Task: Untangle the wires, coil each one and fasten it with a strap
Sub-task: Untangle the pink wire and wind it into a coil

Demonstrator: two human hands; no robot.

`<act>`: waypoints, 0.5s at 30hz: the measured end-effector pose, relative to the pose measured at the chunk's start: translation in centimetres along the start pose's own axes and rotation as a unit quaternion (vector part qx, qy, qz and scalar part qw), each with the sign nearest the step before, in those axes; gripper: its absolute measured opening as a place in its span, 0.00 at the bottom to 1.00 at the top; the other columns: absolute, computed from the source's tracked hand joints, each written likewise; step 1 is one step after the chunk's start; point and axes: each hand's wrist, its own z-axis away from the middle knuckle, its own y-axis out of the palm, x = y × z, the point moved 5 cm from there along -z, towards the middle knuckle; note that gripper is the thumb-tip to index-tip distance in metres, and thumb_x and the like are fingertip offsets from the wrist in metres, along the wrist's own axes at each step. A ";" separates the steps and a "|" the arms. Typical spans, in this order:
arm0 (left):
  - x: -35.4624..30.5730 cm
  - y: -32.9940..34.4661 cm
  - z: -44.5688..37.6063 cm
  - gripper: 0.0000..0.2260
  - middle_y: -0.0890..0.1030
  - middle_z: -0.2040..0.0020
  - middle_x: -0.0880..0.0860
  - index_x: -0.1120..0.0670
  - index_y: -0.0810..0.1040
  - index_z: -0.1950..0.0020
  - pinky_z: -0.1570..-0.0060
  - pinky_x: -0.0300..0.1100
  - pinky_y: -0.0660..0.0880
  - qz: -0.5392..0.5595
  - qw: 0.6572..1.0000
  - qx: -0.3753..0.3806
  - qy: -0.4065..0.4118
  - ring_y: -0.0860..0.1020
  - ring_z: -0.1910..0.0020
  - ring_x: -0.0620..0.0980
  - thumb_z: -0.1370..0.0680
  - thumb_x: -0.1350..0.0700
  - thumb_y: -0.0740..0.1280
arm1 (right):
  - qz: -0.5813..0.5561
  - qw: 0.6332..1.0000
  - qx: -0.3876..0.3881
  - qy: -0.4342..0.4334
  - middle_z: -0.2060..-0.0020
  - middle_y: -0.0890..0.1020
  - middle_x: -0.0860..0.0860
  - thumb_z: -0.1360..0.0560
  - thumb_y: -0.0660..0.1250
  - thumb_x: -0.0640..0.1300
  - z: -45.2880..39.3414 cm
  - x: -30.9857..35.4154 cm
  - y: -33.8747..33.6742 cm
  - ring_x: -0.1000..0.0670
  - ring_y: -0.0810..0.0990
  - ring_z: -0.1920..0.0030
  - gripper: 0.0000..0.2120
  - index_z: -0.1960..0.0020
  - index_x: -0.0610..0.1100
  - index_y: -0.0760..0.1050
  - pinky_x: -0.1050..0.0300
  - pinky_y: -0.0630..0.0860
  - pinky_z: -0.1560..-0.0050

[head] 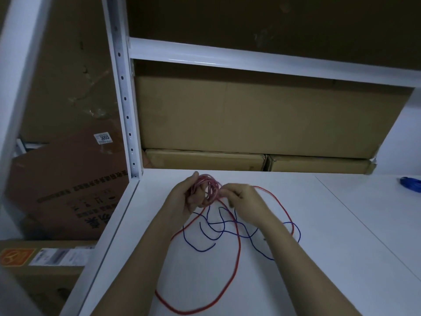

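A person's left hand [185, 197] is gripping a small coil [208, 188] of red wire [238, 254] above a white table [341, 247], while the right hand [241, 201] is pinching the same wire just beside the coil. The rest of the red wire is trailing in wide loops across the tabletop, crossing a loose blue wire [214, 226] lying beneath the forearms. Cardboard boxes [250, 119] are sitting behind on a white shelf [227, 58].
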 end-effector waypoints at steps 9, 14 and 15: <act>-0.3 -0.2 -0.6 0.21 0.63 0.76 0.47 0.55 0.62 0.66 0.68 0.37 0.63 -0.022 0.995 -0.063 0.079 0.61 0.76 0.43 0.16 0.49 0.48 | 0.291 0.951 -0.058 -0.086 0.48 0.81 0.45 0.20 0.53 0.41 1.9 1.9 4.7 0.42 0.77 0.48 0.16 0.35 0.43 0.71 0.50 0.69 0.51; -0.1 -0.5 -1.2 0.23 0.69 0.76 0.46 0.56 0.66 0.66 0.62 0.40 0.66 -0.119 0.986 -0.075 0.085 0.67 0.74 0.43 0.16 0.50 0.46 | 0.363 0.921 -0.045 -0.136 0.46 0.80 0.44 0.17 0.48 0.44 2.3 2.3 4.4 0.42 0.76 0.47 0.17 0.35 0.41 0.70 0.50 0.68 0.50; -0.1 -0.5 -1.3 0.23 0.70 0.76 0.47 0.57 0.67 0.66 0.61 0.40 0.66 -0.118 0.987 -0.076 0.081 0.68 0.74 0.43 0.15 0.50 0.46 | 0.364 0.919 -0.044 -0.141 0.47 0.80 0.43 0.17 0.49 0.44 2.4 2.4 4.2 0.42 0.76 0.48 0.17 0.35 0.41 0.71 0.50 0.69 0.50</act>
